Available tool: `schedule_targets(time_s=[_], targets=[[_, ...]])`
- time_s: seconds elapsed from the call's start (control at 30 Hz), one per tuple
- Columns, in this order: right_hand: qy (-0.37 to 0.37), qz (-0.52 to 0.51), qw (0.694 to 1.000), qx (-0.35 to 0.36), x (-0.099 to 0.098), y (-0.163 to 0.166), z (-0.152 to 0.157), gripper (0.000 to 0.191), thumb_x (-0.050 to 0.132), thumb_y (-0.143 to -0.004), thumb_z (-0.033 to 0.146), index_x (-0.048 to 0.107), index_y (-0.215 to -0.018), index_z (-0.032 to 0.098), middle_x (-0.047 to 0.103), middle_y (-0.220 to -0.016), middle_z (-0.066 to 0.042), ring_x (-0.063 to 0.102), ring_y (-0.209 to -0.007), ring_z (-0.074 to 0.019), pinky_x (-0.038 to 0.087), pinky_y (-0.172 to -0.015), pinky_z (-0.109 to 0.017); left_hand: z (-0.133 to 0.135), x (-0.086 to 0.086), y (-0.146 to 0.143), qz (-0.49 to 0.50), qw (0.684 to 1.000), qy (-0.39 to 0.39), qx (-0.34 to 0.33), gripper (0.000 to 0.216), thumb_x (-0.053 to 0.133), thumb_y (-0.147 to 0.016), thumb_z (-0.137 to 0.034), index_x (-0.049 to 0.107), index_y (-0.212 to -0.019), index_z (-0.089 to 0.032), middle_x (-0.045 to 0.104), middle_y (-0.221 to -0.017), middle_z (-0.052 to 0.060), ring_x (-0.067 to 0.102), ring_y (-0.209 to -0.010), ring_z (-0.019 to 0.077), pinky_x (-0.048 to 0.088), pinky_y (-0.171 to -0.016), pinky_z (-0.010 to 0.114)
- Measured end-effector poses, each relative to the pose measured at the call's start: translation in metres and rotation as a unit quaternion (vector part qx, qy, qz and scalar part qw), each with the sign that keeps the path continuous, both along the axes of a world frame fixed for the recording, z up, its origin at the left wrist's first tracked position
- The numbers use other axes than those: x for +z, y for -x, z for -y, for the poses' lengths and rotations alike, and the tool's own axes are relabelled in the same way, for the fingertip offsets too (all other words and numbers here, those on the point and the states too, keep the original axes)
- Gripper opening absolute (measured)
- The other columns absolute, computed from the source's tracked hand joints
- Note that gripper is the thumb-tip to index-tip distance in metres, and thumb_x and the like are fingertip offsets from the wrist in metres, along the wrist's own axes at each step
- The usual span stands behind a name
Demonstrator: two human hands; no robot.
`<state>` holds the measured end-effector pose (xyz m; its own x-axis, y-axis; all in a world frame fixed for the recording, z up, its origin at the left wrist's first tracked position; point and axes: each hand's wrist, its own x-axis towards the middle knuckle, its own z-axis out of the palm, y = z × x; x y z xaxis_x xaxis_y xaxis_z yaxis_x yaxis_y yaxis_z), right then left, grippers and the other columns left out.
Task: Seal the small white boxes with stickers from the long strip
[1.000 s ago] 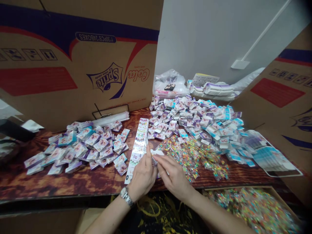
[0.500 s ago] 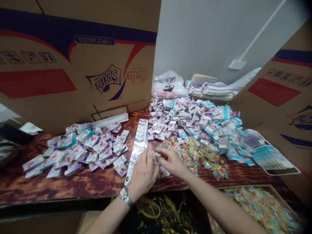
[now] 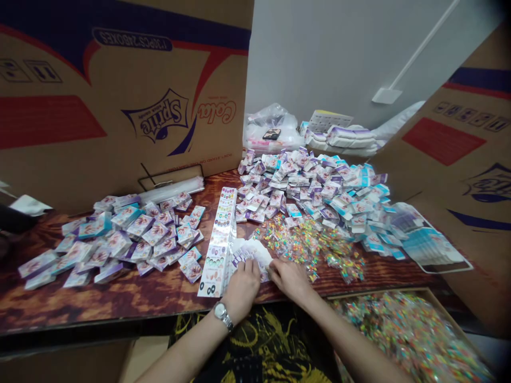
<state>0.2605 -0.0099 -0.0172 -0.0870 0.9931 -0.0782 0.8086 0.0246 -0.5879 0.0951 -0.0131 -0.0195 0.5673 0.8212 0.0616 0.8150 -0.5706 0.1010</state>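
Note:
A fan of white papers with purple print [image 3: 252, 250] lies at the table's front, right of a strip-shaped stack of sticker sheets [image 3: 217, 250]. Over the fan's near side rests my left hand [image 3: 240, 290], its fingers together and bent down onto the papers; their tips are partly hidden. My right hand [image 3: 290, 277] is closed at the fan's right edge, thumb and fingers pinched there. What exactly that pinch holds is too small to make out. Small clear packets of coloured candy-like pieces [image 3: 303, 242] lie just beyond my right hand.
Small printed boxes [image 3: 155, 234] are heaped on the left, and a larger pile of small cartons [image 3: 303, 181] fills the back. Big cardboard boxes [image 3: 179, 69] stand left and right. An open carton of packets [image 3: 411, 330] sits below the table edge. Flat printed sheets [image 3: 433, 244] lie right.
My hands have moved apart and back toward me, off the sticker sheets. The fanned papers, earlier mostly covered, now show between them. The view has shifted slightly.

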Motion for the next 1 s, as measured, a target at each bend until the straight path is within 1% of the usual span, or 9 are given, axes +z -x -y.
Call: schedule_targets(time_s=[0.17, 0.27, 0.33, 0.43, 0.57, 0.67, 0.8, 0.93, 1.0], targets=[[0.008, -0.046, 0.998, -0.051, -0.023, 0.006, 0.01, 0.01, 0.058, -0.074, 0.026, 0.063, -0.079, 0.019, 0.062, -0.068, -0.001, 0.059, -0.066, -0.0175, 0.044, -0.062, -0.027, -0.002, -0.004, -0.006, -0.012, 1.0, -0.009, 0.005, 0.033, 0.045, -0.078, 0.003, 0.048, -0.111, -0.003, 0.055, -0.093, 0.014, 0.057, -0.085, 0.0229, 0.052, -0.063, 0.031], [0.005, -0.086, 0.993, -0.077, -0.026, 0.009, 0.006, 0.013, 0.056, -0.076, 0.03, 0.062, -0.073, 0.018, 0.059, -0.064, 0.0, 0.055, -0.058, -0.0154, 0.045, -0.057, -0.026, 0.0, -0.004, -0.005, -0.014, 1.0, -0.016, 0.008, 0.037, 0.047, -0.078, 0.002, 0.046, -0.115, -0.002, 0.055, -0.093, 0.015, 0.057, -0.084, 0.0235, 0.052, -0.061, 0.03], [-0.006, -0.109, 0.99, -0.087, -0.024, 0.011, 0.004, 0.015, 0.055, -0.077, 0.031, 0.062, -0.072, 0.018, 0.06, -0.071, -0.003, 0.058, -0.068, -0.0176, 0.047, -0.064, -0.029, 0.001, -0.002, -0.004, -0.013, 1.0, -0.019, 0.012, 0.041, 0.05, -0.079, -0.002, 0.044, -0.119, -0.002, 0.055, -0.095, 0.015, 0.057, -0.084, 0.0241, 0.052, -0.059, 0.03], [-0.023, -0.138, 0.986, -0.092, -0.017, 0.015, 0.004, 0.015, 0.057, -0.077, 0.032, 0.062, -0.072, 0.018, 0.061, -0.094, -0.008, 0.057, -0.096, -0.023, 0.045, -0.082, -0.036, 0.001, 0.003, -0.002, 0.006, 0.999, -0.021, 0.025, 0.045, 0.055, -0.079, -0.012, 0.041, -0.122, -0.005, 0.054, -0.096, 0.014, 0.056, -0.086, 0.0251, 0.051, -0.056, 0.03], [-0.008, -0.244, 0.967, -0.076, -0.002, 0.019, 0.002, 0.017, 0.056, -0.08, 0.034, 0.058, -0.072, 0.019, 0.058, -0.111, -0.01, 0.046, -0.118, -0.0245, 0.037, -0.096, -0.042, -0.005, 0.015, 0.004, 0.099, 0.994, -0.044, 0.031, 0.038, 0.055, -0.079, -0.019, 0.045, -0.114, -0.012, 0.054, -0.098, 0.011, 0.051, -0.096, 0.027, 0.05, -0.076, 0.042], [-0.007, -0.276, 0.96, -0.043, 0.016, 0.019, 0.0, 0.017, 0.056, -0.082, 0.036, 0.057, -0.075, 0.02, 0.056, -0.117, -0.01, 0.045, -0.12, -0.0236, 0.035, -0.098, -0.041, -0.008, 0.021, 0.009, 0.15, 0.988, -0.036, 0.028, 0.033, 0.053, -0.079, -0.018, 0.046, -0.111, -0.014, 0.054, -0.098, 0.009, 0.052, -0.094, 0.025, 0.048, -0.079, 0.04], [-0.071, -0.199, 0.977, 0.031, 0.042, 0.018, 0.001, 0.012, 0.054, -0.084, 0.031, 0.058, -0.085, 0.02, 0.052, -0.12, -0.01, 0.046, -0.118, -0.0229, 0.038, -0.096, -0.039, -0.007, 0.027, 0.016, 0.193, 0.98, -0.006, 0.052, 0.025, 0.049, -0.082, -0.016, 0.047, -0.107, -0.017, 0.057, -0.091, 0.007, 0.056, -0.085, 0.022, 0.05, -0.071, 0.033], [-0.187, -0.145, 0.97, 0.062, 0.055, 0.017, 0.005, 0.017, 0.052, -0.087, 0.027, 0.056, -0.102, 0.022, 0.049, -0.122, -0.012, 0.046, -0.117, -0.0233, 0.039, -0.096, -0.041, -0.008, 0.033, 0.023, 0.292, 0.953, 0.026, 0.074, 0.052, 0.053, -0.082, -0.021, 0.032, -0.128, -0.017, 0.059, -0.108, 0.01, 0.06, -0.093, 0.0211, 0.05, -0.077, 0.033], [-0.217, -0.13, 0.963, 0.091, 0.056, 0.017, 0.006, 0.018, 0.051, -0.087, 0.024, 0.057, -0.104, 0.022, 0.048, -0.123, -0.012, 0.045, -0.118, -0.0237, 0.039, -0.096, -0.041, -0.008, 0.036, 0.026, 0.326, 0.942, 0.038, 0.066, 0.059, 0.054, -0.081, -0.02, 0.026, -0.133, -0.02, 0.056, -0.118, 0.01, 0.059, -0.099, 0.0203, 0.05, -0.082, 0.032]])
